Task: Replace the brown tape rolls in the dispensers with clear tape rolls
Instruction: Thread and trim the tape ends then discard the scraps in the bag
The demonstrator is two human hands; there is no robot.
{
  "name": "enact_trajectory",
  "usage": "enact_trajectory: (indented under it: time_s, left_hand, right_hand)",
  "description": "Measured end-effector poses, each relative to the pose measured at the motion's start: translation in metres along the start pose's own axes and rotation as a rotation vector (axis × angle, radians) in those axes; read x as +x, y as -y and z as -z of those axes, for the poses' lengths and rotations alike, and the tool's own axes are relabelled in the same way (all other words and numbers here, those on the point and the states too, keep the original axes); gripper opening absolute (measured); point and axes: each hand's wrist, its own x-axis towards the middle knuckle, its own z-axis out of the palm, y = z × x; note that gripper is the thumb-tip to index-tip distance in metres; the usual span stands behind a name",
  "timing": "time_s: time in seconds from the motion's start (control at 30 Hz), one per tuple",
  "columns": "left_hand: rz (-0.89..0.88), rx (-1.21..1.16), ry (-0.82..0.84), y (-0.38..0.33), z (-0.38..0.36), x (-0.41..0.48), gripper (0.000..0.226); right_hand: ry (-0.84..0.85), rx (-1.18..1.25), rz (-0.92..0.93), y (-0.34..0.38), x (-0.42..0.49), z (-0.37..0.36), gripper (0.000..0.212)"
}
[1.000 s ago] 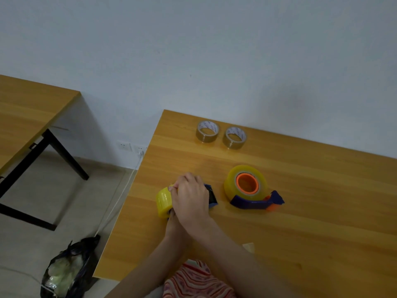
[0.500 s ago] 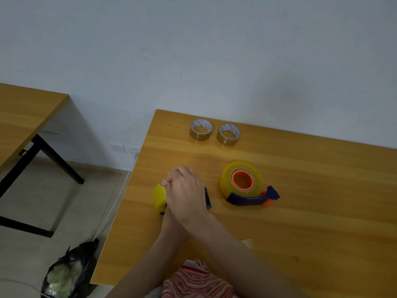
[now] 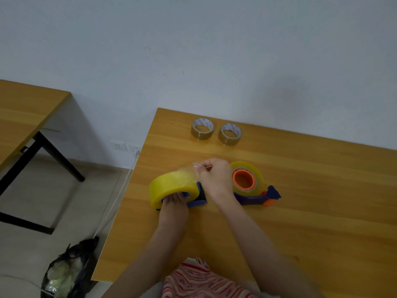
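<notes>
1. L hand [image 3: 174,204] grips the 1st clear roll [image 3: 171,186] on the near-left dispenser [image 3: 198,200], fingers curled into its core; R hand [image 3: 217,179] pinches that roll's loose tape end [image 3: 189,168], held just above the roll
2. Edges: 1st clear roll sits near the left edge of the table [image 3: 300,233], w/ floor and a black bag [image 3: 71,269] below; wall runs along the far edge
3. Room: tabletop runs wide to the right and toward the person; 2nd table [image 3: 25,108] stands well apart on the left
4. 2nd dispenser [image 3: 257,197], w/ 2nd clear roll [image 3: 247,166] on an orange hub [image 3: 243,179], lies just beside R hand
5. Left brown roll [image 3: 202,131] and right brown roll [image 3: 229,136] lie flat side by side near the far edge, apart from both hands
</notes>
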Motion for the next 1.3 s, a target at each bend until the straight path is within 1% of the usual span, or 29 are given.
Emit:
enact_trajectory:
  time_s: [0.07,0.13,0.27,0.4,0.63,0.67,0.77,0.83,0.97,1.03,1.13,1.3]
  left_hand:
    - [-0.027,0.032,-0.008,0.000,0.000,-0.001,0.056]
    - [-0.035,0.030,0.009,0.002,0.003,-0.004,0.058]
    - [-0.026,-0.014,0.034,0.003,0.007,-0.006,0.064]
    - [-0.029,-0.019,0.061,0.003,0.006,-0.006,0.065]
    - [-0.042,-0.009,0.033,0.005,0.006,-0.007,0.062]
    - [-0.041,-0.012,0.031,0.006,0.005,-0.007,0.061]
    - [-0.036,-0.009,0.004,0.009,0.004,-0.004,0.060]
    - [-0.039,-0.011,-0.002,0.009,0.004,-0.004,0.060]
    - [-0.042,0.000,-0.013,0.011,0.003,-0.003,0.061]
    - [-0.037,-0.023,-0.033,0.011,0.002,-0.001,0.058]
    - [-0.019,-0.048,-0.063,0.013,0.001,0.001,0.052]
    - [-0.020,-0.044,-0.084,0.012,0.001,0.002,0.048]
  right_hand:
    - [-0.030,0.026,-0.092,-0.015,0.008,0.004,0.022]
    - [-0.019,0.034,-0.149,-0.024,0.013,0.002,0.023]
    - [-0.043,0.027,-0.211,-0.043,0.021,0.003,0.025]
    - [-0.064,0.034,-0.288,-0.061,0.025,0.004,0.025]
    - [-0.079,-0.069,-0.238,-0.069,0.029,0.002,0.027]
    - [-0.094,-0.098,-0.227,-0.071,0.029,0.003,0.029]
    - [-0.116,-0.159,-0.218,-0.072,0.032,0.009,0.051]
    - [-0.123,-0.175,-0.231,-0.072,0.034,0.012,0.053]
    - [-0.154,-0.150,-0.238,-0.070,0.034,0.015,0.040]
    - [-0.190,-0.100,-0.203,-0.065,0.035,0.021,0.037]
    - [-0.225,-0.056,-0.178,-0.052,0.035,0.030,0.024]
    - [-0.268,-0.042,-0.126,-0.036,0.026,0.043,0.020]
